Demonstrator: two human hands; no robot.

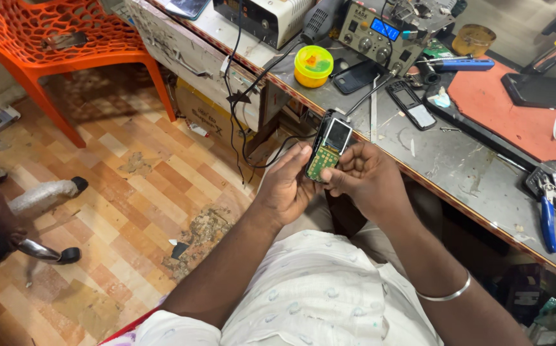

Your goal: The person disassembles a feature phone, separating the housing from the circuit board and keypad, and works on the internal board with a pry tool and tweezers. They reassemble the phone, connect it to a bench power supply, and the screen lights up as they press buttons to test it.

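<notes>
Phone [328, 147], small bar type with front cover off: dark screen above, green keypad board exposed below. Held upright between both hands over the lap, just off the workbench [457, 173] edge, likely so the bare board faces the eyes. Left hand [287, 186] cradles the back and left edge, fingers closed round the body, thumb up along the side. Right hand [361, 176] curls in from the other side, fingertips pinching the lower right edge; exact contact partly hidden. Phone sits between the two grips, screen end protruding above the fingers. Nearby on bench: yellow tub [313, 65], another dismantled handset [411, 104], blue-handled pliers [550, 211], soldering station [380, 32].
</notes>
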